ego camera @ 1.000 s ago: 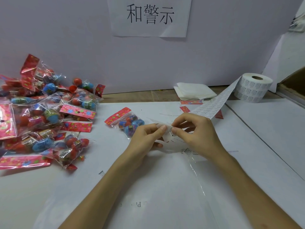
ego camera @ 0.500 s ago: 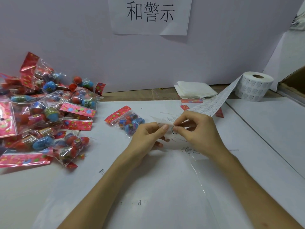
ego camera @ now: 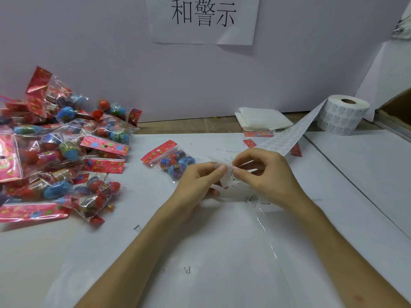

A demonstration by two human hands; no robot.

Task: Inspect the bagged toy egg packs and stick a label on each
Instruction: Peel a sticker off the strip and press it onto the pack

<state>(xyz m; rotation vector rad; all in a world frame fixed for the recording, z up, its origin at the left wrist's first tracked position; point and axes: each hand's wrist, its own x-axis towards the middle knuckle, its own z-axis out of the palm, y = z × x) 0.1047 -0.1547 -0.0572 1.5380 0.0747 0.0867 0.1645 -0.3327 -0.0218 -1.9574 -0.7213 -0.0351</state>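
A small printed label (ego camera: 230,178) is pinched between the fingertips of the left hand (ego camera: 196,185) and right hand (ego camera: 269,176), mid-surface (ego camera: 355,174), just beside one bagged egg pack (ego camera: 172,161). No label shows on that pack. I cannot tell whether the heap of packs (ego camera: 55,152) at the left edge is labelled.

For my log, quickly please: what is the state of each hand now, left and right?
Left hand: closed, pinching the label strip between thumb and forefinger.
Right hand: closed, pinching the same strip from the other side.
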